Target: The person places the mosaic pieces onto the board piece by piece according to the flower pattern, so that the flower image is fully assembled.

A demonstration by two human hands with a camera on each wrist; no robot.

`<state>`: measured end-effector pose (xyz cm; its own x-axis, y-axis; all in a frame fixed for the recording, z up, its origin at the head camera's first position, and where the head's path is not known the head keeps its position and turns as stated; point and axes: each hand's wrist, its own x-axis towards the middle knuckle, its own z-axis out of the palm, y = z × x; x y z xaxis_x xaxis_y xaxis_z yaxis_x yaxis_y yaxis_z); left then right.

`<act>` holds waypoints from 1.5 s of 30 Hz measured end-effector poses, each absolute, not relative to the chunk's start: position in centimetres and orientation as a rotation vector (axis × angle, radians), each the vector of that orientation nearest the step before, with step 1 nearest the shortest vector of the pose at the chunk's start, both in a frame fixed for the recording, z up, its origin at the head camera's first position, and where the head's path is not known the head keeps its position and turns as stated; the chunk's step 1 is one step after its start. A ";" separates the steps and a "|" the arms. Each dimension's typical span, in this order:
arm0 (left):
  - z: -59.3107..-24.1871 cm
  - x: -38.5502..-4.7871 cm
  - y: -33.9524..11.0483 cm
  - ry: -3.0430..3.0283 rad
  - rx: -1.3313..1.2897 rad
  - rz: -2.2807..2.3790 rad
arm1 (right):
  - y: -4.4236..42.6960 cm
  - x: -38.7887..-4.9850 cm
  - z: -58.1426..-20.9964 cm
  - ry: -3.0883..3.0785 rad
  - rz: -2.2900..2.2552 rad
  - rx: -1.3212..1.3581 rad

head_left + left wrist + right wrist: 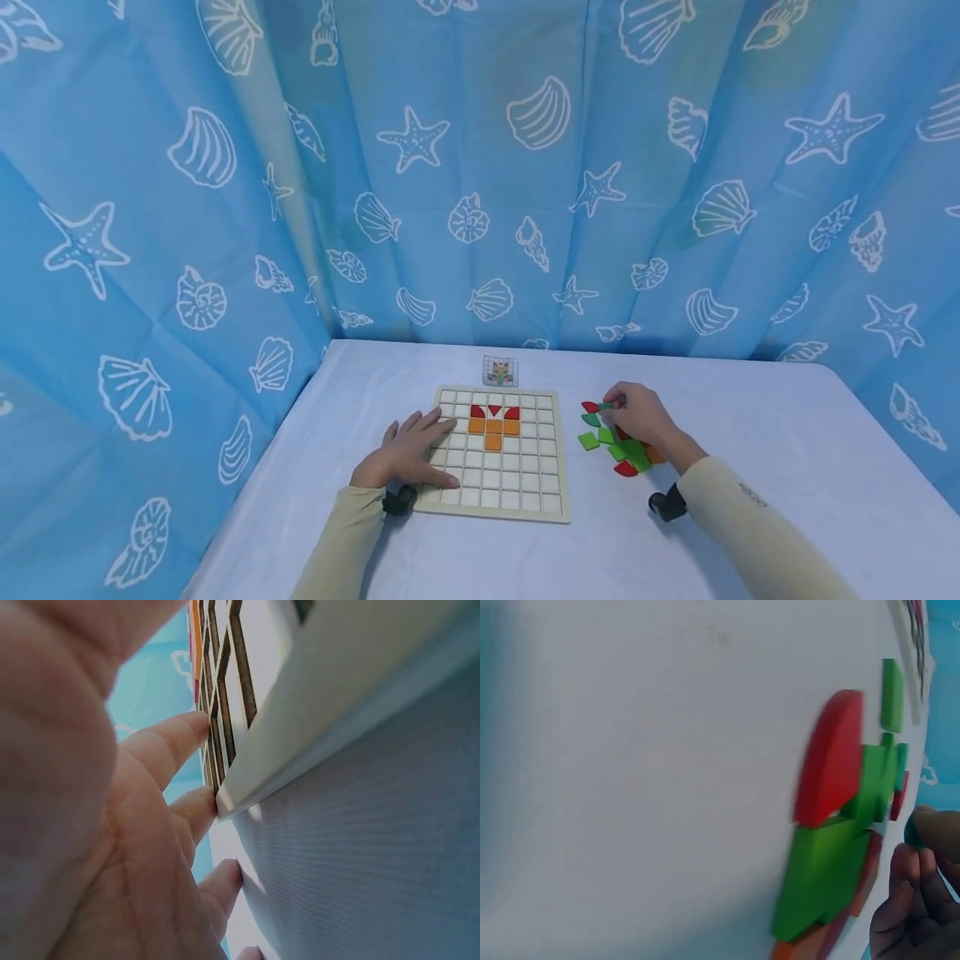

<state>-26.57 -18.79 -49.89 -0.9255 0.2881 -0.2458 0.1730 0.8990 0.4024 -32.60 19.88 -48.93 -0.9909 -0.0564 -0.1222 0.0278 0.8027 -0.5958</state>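
Observation:
A pale wooden grid board (495, 514) lies on the table. Near its upper middle, red pieces (512, 413) sit above orange squares (492, 443) in the cells. My left hand (408, 450) rests spread over the board's left edge; in the left wrist view its fingertips (196, 727) touch the frame. To the right of the board, my right hand (641, 415) pinches a small teal-green piece (912, 831) between thumb and fingers. Below and beside that hand lie loose tiles: light green squares (588, 442), a red piece (626, 470), a teal piece (591, 420) and some orange ones (655, 455), partly hidden.
Behind the board lies a small card (500, 372) with a coloured pattern on a grid. A white cloth (780, 450) covers the table. Blue curtains (480, 167) with white shell prints hang along the back and left.

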 end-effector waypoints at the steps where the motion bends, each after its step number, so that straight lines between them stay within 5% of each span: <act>1: -49.9 -26.6 -18.8 2.761 0.343 0.546 | 19.9 -32.7 -48.9 2.865 -0.955 -0.023; 45: -50.0 -26.6 -18.8 2.769 0.367 0.572 | 7.4 -31.5 -49.0 2.751 -1.250 -0.278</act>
